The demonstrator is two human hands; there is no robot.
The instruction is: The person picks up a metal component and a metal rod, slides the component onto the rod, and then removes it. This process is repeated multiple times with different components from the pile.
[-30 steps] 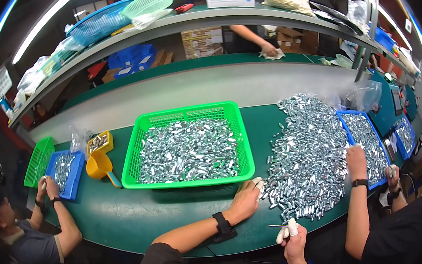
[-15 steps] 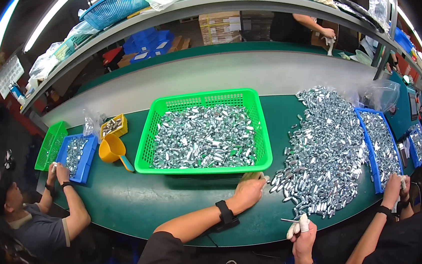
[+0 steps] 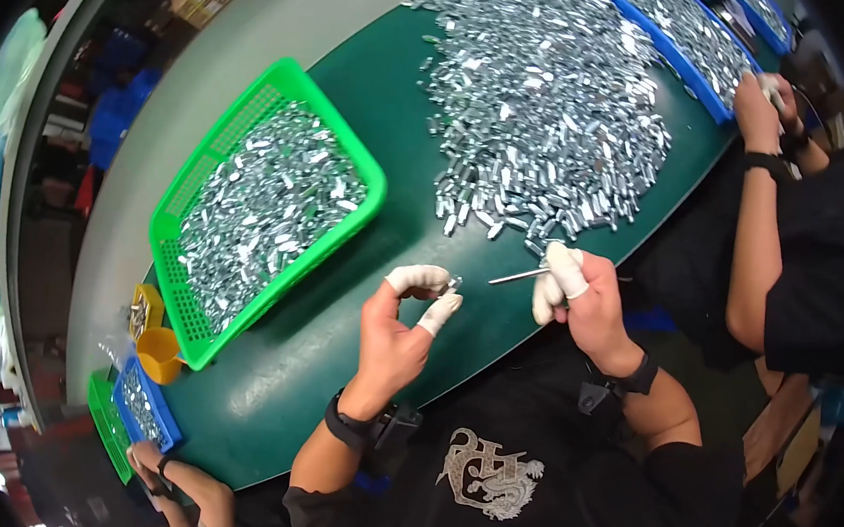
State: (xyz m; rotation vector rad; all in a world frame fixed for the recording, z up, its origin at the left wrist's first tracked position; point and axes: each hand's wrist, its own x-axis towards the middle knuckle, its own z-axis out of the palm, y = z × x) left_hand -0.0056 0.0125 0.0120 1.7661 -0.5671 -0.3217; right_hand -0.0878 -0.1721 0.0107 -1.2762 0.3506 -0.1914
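Observation:
White finger cots cover the thumb and some fingertips of my left hand (image 3: 394, 336). Those fingertips pinch a small shiny metal part (image 3: 454, 284) above the green table (image 3: 264, 405). My right hand (image 3: 593, 314), also in finger cots, grips a thin metal rod (image 3: 516, 277). The rod's tip points left toward the metal part, with a gap between them. Just beyond my hands spreads a large heap of small silver metal parts (image 3: 545, 124). Left of the heap stands a green plastic basket (image 3: 373, 194) filled with similar parts.
At the far right, a co-worker's hands (image 3: 762, 108) work beside a blue tray (image 3: 685, 71) of metal parts. Lower left are a yellow scoop (image 3: 160, 356), a small yellow box (image 3: 149, 306), another blue tray (image 3: 165, 424) and another co-worker's hands (image 3: 146, 458).
My left hand has left the table by the basket and now holds a metal part near my right hand. The view has turned and shifted toward the heap.

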